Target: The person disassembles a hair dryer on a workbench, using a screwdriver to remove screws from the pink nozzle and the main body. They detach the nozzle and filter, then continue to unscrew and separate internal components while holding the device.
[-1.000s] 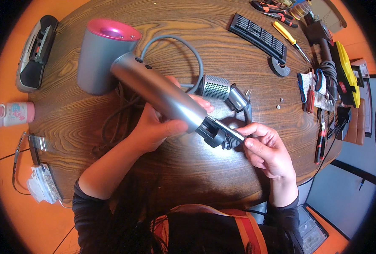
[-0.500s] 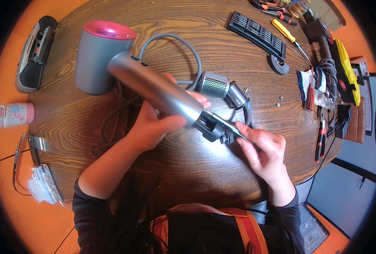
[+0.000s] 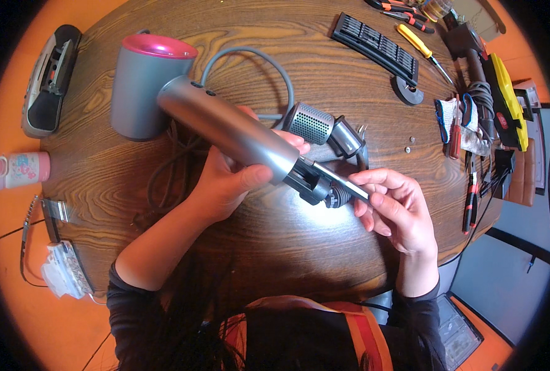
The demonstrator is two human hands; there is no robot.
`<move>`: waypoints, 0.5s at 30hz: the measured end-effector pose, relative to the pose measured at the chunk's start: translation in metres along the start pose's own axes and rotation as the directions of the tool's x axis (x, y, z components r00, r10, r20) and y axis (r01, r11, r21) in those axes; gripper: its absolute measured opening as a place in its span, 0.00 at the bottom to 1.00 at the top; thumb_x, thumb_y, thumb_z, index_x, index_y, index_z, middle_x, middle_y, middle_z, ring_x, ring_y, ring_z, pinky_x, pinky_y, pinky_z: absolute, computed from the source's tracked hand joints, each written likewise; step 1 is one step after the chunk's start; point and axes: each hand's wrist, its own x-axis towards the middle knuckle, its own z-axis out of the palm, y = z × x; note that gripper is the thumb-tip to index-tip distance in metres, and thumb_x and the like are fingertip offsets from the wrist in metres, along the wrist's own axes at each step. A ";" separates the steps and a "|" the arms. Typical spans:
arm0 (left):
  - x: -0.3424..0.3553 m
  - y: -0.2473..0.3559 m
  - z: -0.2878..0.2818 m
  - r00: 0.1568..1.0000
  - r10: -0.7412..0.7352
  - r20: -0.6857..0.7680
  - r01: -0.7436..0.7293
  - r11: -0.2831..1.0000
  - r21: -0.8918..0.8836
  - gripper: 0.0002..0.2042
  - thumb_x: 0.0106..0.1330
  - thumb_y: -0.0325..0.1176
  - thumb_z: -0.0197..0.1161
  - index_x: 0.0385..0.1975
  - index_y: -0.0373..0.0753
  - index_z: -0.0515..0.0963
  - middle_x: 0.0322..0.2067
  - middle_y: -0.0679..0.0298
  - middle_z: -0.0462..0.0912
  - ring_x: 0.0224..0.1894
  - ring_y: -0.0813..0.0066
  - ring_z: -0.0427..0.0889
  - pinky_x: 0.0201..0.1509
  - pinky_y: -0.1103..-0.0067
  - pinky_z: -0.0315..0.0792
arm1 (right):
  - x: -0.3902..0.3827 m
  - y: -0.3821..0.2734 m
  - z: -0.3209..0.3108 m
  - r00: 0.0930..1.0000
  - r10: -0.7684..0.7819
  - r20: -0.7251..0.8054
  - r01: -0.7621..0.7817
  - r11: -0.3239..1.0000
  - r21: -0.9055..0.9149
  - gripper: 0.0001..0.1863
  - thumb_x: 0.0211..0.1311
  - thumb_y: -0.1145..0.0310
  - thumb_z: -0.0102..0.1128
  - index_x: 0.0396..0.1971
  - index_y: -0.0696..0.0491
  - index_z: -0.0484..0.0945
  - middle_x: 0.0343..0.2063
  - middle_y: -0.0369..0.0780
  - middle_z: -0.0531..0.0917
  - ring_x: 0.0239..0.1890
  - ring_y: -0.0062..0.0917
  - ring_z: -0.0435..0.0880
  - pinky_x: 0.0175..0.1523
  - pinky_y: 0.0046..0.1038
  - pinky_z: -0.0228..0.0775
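A grey hair dryer (image 3: 228, 127) with a pink-rimmed head (image 3: 140, 93) lies slanted across the middle. My left hand (image 3: 232, 176) wraps round its handle from below, thumb on the near side. Black inner parts (image 3: 309, 185) and a ribbed cable sleeve (image 3: 337, 196) stick out of the handle's lower end. Between the thumb and fingers of my right hand (image 3: 395, 207) is a slim silver tool (image 3: 340, 178), its far tip at the handle's open end. The tip's exact contact cannot be made out.
Beyond the handle lie a perforated grey cylinder (image 3: 311, 122) and a looped grey cord (image 3: 287, 77). Two small round parts (image 3: 408, 148) rest on the right. Farther right are a black bit case (image 3: 377, 46), a yellow screwdriver (image 3: 423, 49), pliers (image 3: 470, 198) and a glove (image 3: 448, 117).
My right hand has shifted slightly right along the silver tool and changed its finger hold, with the fingers more spread. My left hand and the hair dryer have hardly moved.
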 end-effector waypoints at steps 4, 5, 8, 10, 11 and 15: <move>-0.002 0.003 0.001 0.995 -0.098 -0.025 0.099 0.994 0.036 0.37 0.50 0.44 0.66 0.52 0.41 0.48 0.44 0.53 0.73 0.52 0.57 0.71 0.50 0.66 0.69 | -0.001 -0.004 -0.003 0.994 0.089 0.057 -0.088 0.996 -0.015 0.16 0.63 0.70 0.45 0.49 0.59 0.68 0.15 0.39 0.78 0.07 0.13 0.70 0.09 0.10 0.49; -0.002 0.003 0.002 0.997 -0.077 -0.016 0.078 0.997 0.008 0.32 0.51 0.41 0.65 0.50 0.39 0.53 0.44 0.52 0.74 0.51 0.58 0.72 0.52 0.67 0.67 | -0.001 -0.005 -0.003 0.990 0.127 0.069 -0.127 0.992 -0.001 0.17 0.63 0.70 0.45 0.50 0.60 0.67 0.14 0.40 0.77 0.06 0.13 0.69 0.09 0.10 0.48; -0.002 0.003 0.003 0.999 -0.038 0.007 0.038 0.998 -0.040 0.24 0.52 0.35 0.64 0.47 0.33 0.64 0.44 0.51 0.75 0.50 0.60 0.73 0.56 0.67 0.64 | -0.002 -0.006 0.000 0.975 0.177 0.134 -0.183 0.982 0.035 0.19 0.63 0.69 0.44 0.53 0.61 0.64 0.12 0.39 0.75 0.04 0.11 0.62 0.08 0.10 0.45; -0.001 0.003 0.002 0.999 -0.039 0.018 0.039 0.999 -0.022 0.25 0.52 0.36 0.64 0.47 0.33 0.64 0.43 0.52 0.75 0.50 0.60 0.73 0.56 0.67 0.64 | -0.001 -0.005 0.002 0.980 0.151 0.130 -0.152 0.988 -0.008 0.18 0.63 0.69 0.46 0.51 0.60 0.66 0.11 0.35 0.73 0.05 0.09 0.59 0.09 0.10 0.45; -0.001 0.003 0.003 0.999 -0.040 0.013 0.040 0.999 -0.024 0.25 0.52 0.36 0.65 0.47 0.33 0.65 0.43 0.52 0.75 0.50 0.60 0.73 0.56 0.67 0.64 | -0.001 -0.004 0.003 0.983 0.147 0.109 -0.144 0.989 -0.036 0.18 0.62 0.69 0.46 0.51 0.60 0.68 0.11 0.33 0.72 0.05 0.08 0.57 0.10 0.10 0.44; -0.001 0.003 0.004 0.999 -0.037 -0.005 0.036 0.999 -0.026 0.24 0.51 0.37 0.65 0.46 0.34 0.65 0.43 0.52 0.75 0.50 0.61 0.73 0.56 0.68 0.64 | 0.000 0.001 0.005 0.998 0.014 0.059 -0.003 0.984 -0.181 0.16 0.60 0.72 0.49 0.48 0.59 0.71 0.11 0.30 0.70 0.10 0.07 0.59 0.16 0.11 0.48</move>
